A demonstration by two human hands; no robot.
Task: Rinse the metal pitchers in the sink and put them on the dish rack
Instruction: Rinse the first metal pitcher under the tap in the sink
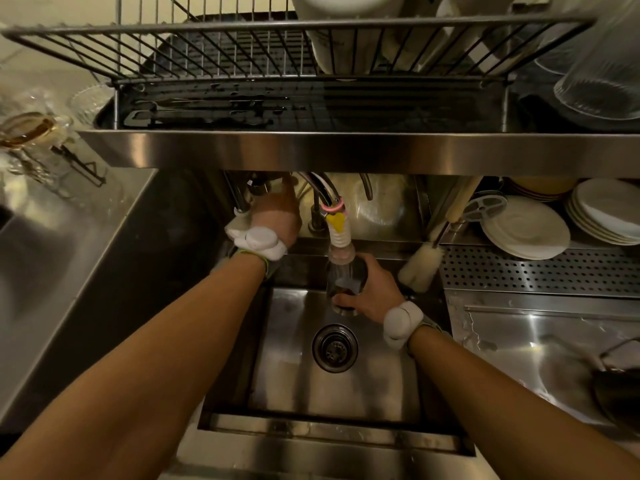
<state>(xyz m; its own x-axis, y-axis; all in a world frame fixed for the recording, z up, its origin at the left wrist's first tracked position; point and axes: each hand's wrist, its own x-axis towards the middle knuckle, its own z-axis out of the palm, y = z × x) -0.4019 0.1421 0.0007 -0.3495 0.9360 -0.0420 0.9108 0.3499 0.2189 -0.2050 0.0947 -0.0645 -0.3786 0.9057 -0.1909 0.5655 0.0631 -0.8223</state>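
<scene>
A small metal pitcher [346, 282] is held upright over the sink [346, 393], right under the faucet nozzle [339, 233] with its yellow and white tip. My right hand [374, 292] wraps around the pitcher's side and base. My left hand [277, 216] reaches up behind the sink and grips a tap handle [258, 185] under the shelf; its fingers are partly hidden. The wire dish rack [277, 64] sits on the steel shelf above the sink, its left half bare. A dark metal pitcher [616, 389] stands on the right counter edge.
White containers [346, 29] and clear glasses [602, 88] fill the rack's right side. Stacked white plates [526, 226] and a bottle brush [420, 265] lie right of the sink on a perforated drainer [536, 271]. Glassware [31, 133] stands at the left. The drain [335, 348] is open.
</scene>
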